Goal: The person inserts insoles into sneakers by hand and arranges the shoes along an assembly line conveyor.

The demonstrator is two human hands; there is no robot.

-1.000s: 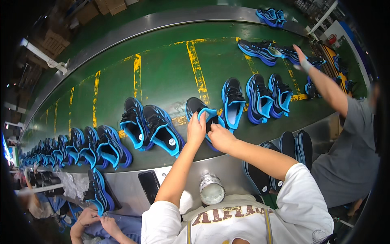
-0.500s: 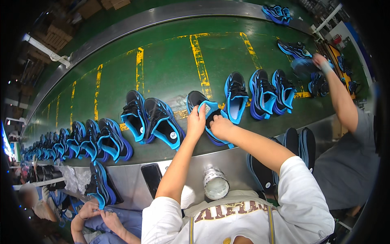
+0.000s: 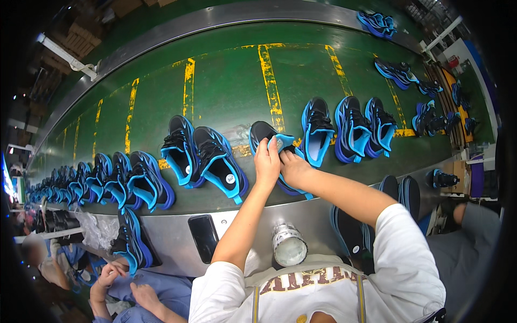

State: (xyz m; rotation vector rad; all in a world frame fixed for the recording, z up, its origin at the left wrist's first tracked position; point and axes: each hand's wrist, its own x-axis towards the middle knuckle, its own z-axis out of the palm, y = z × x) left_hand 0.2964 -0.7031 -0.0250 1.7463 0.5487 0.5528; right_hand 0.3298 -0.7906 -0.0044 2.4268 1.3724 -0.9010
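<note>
Found the black-and-blue shoe (image 3: 261,130) on the green work surface (image 3: 226,91) by its near edge, straight ahead of the wearer, toe pointing away. Sat between two shoes (image 3: 218,156) on the left and one laced shoe (image 3: 318,128) just beside on the right. Pinched the turquoise flap (image 3: 287,139) at the shoe's mouth with the left hand (image 3: 266,162). Dipped into that mouth with fingers of the right hand (image 3: 295,169); couldn't tell clamped or loose, with fingertips hidden inside. Worked close together, side by side.

Looked like a two-handed fitting or smoothing job inside the mouth. Probably called for a firm left pinch, pulling the flap aside for a wide opening. Needed flat right fingers, without dragging on the lining. Wanted light downward pressure against sole skid. Risked creasing the flap under too hard a pull, or bumping the right-hand neighbour with the knuckles. Needed forearms clear of the phone (image 3: 203,238) and jar (image 3: 290,248) too.
</note>
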